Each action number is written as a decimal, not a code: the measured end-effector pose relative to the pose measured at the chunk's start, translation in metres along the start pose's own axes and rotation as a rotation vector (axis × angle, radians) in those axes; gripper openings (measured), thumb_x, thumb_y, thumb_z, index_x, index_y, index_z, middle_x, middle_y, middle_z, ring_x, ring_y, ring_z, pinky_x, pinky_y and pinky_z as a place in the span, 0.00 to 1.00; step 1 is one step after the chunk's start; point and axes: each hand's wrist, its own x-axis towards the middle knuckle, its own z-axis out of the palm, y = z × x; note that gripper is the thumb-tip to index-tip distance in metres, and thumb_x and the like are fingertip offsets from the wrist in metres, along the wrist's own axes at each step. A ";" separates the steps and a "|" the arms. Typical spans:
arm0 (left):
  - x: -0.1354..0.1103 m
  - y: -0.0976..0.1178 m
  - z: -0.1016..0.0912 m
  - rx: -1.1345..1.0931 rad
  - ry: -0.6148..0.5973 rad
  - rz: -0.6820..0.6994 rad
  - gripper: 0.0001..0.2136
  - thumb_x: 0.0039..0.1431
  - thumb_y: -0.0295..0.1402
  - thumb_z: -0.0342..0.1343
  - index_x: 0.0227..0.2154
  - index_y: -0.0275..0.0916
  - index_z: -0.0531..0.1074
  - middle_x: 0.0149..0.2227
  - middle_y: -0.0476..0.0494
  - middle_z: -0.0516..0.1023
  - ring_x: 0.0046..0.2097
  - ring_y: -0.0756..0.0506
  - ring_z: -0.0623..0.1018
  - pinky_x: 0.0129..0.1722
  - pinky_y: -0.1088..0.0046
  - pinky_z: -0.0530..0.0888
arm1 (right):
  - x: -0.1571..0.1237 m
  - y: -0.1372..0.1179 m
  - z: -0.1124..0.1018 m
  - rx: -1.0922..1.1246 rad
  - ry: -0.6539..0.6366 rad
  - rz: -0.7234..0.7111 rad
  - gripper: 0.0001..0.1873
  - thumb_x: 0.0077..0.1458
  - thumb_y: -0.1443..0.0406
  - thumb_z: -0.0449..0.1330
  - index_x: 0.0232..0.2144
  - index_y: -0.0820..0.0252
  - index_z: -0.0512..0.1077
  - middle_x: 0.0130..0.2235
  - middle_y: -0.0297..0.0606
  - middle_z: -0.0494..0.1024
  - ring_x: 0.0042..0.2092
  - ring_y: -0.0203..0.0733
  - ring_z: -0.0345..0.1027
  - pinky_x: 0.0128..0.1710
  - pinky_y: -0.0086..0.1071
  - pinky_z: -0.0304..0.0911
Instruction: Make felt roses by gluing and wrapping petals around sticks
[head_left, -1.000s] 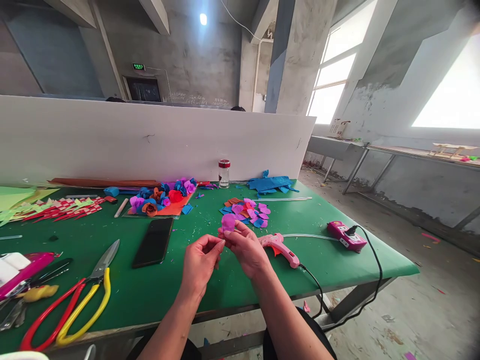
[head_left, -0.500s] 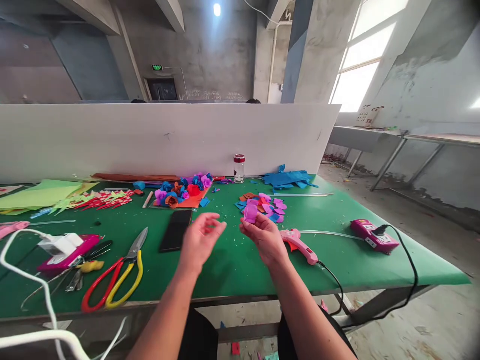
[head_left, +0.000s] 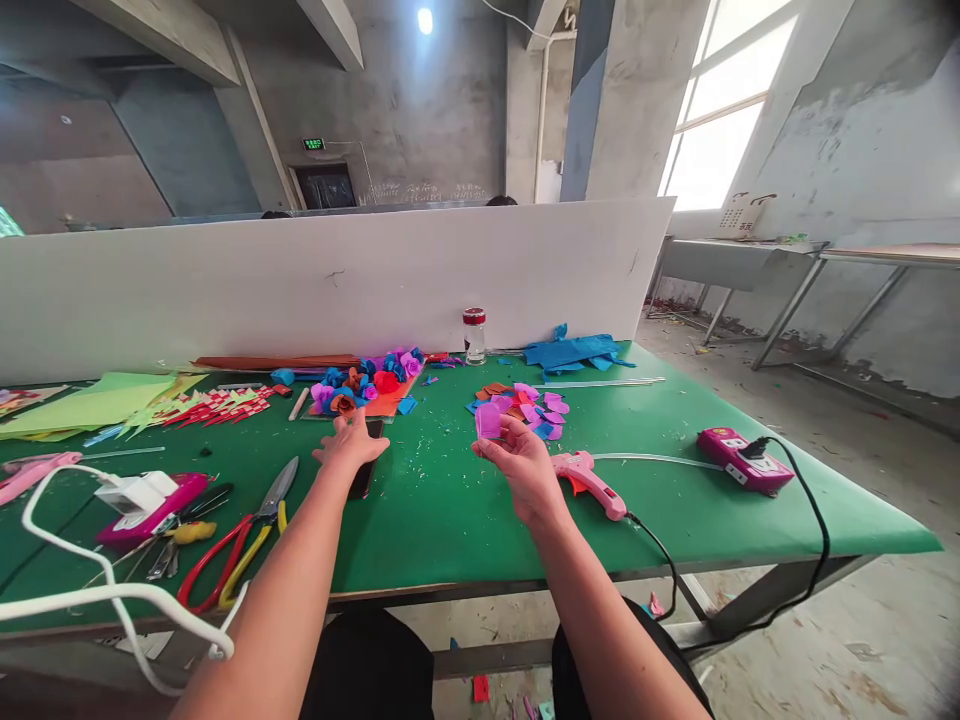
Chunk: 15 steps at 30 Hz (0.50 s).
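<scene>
Between the thumb and fingers of my right hand is a purple paper petal, held up above the green table. Just behind it lies a pile of loose paper petals in purple, blue and brown. My left hand is stretched forward with its fingers apart and nothing in them. It hovers over the black phone, covering part of it. Right beyond its fingertips is a cluster of finished paper flowers in blue, purple, red and brown. A pink glue gun lies close to my right wrist.
Red-and-yellow-handled scissors and a pink power strip with white cables lie at left. Green paper sheets are behind them. A red-lidded jar and blue paper stand before the white partition. Another power strip sits right.
My left hand has moved left and forward, away from my right hand, over the phone towards the paper flowers, its fingers spreading. My right hand still holds the purple petal. The view has shifted slightly.
</scene>
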 end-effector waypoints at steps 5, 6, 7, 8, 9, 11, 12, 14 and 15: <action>0.000 0.004 0.003 0.032 0.034 -0.031 0.41 0.44 0.46 0.59 0.64 0.49 0.54 0.65 0.29 0.57 0.57 0.19 0.66 0.48 0.40 0.66 | 0.001 0.001 -0.003 -0.002 0.014 -0.002 0.21 0.38 0.63 0.71 0.38 0.58 0.75 0.34 0.33 0.78 0.33 0.38 0.72 0.41 0.35 0.66; 0.000 0.005 0.004 0.033 0.040 -0.036 0.41 0.45 0.46 0.59 0.64 0.49 0.54 0.65 0.29 0.57 0.58 0.20 0.65 0.47 0.40 0.66 | 0.001 0.001 -0.003 0.002 0.016 -0.003 0.21 0.38 0.63 0.71 0.38 0.58 0.75 0.34 0.33 0.78 0.33 0.38 0.72 0.41 0.35 0.66; 0.000 0.005 0.005 0.034 0.041 -0.039 0.41 0.45 0.46 0.59 0.64 0.49 0.54 0.65 0.30 0.57 0.58 0.20 0.65 0.47 0.41 0.66 | 0.001 0.001 -0.003 0.004 0.017 -0.003 0.21 0.38 0.63 0.70 0.39 0.58 0.75 0.34 0.33 0.78 0.33 0.38 0.72 0.41 0.35 0.66; -0.001 0.006 0.005 0.033 0.041 -0.041 0.41 0.45 0.45 0.59 0.64 0.49 0.54 0.65 0.30 0.56 0.58 0.20 0.65 0.47 0.41 0.66 | 0.001 0.002 -0.003 0.006 0.019 -0.002 0.21 0.38 0.63 0.70 0.39 0.58 0.75 0.34 0.33 0.78 0.33 0.38 0.72 0.41 0.35 0.66; -0.001 0.007 0.006 0.032 0.040 -0.044 0.40 0.45 0.45 0.59 0.64 0.49 0.54 0.65 0.30 0.56 0.58 0.20 0.65 0.47 0.41 0.66 | 0.001 0.002 -0.003 0.007 0.021 0.000 0.22 0.38 0.63 0.70 0.39 0.58 0.75 0.34 0.33 0.78 0.33 0.38 0.72 0.41 0.35 0.66; -0.001 0.008 0.006 0.032 0.034 -0.045 0.41 0.45 0.44 0.59 0.64 0.50 0.53 0.65 0.30 0.57 0.58 0.20 0.65 0.47 0.41 0.66 | 0.001 0.001 -0.003 0.007 0.025 0.005 0.21 0.37 0.63 0.70 0.38 0.58 0.75 0.34 0.33 0.77 0.33 0.38 0.72 0.41 0.36 0.67; -0.002 0.008 0.005 0.033 0.028 -0.045 0.41 0.45 0.44 0.59 0.64 0.50 0.53 0.65 0.31 0.57 0.58 0.20 0.65 0.47 0.42 0.67 | 0.001 0.001 -0.002 0.009 0.027 0.007 0.21 0.37 0.63 0.70 0.38 0.58 0.75 0.34 0.33 0.77 0.33 0.38 0.72 0.41 0.36 0.67; -0.001 0.008 0.005 0.038 0.019 -0.047 0.41 0.45 0.44 0.59 0.65 0.50 0.52 0.65 0.31 0.56 0.58 0.21 0.64 0.47 0.42 0.67 | 0.001 0.001 -0.002 0.016 0.025 0.008 0.21 0.37 0.63 0.70 0.38 0.57 0.75 0.34 0.33 0.77 0.33 0.38 0.72 0.41 0.35 0.67; -0.001 0.008 0.004 0.039 0.015 -0.047 0.42 0.45 0.44 0.59 0.65 0.51 0.52 0.65 0.31 0.56 0.58 0.21 0.64 0.47 0.42 0.67 | 0.001 0.001 -0.002 0.020 0.022 0.009 0.21 0.37 0.63 0.70 0.38 0.57 0.75 0.34 0.32 0.77 0.33 0.37 0.72 0.41 0.35 0.67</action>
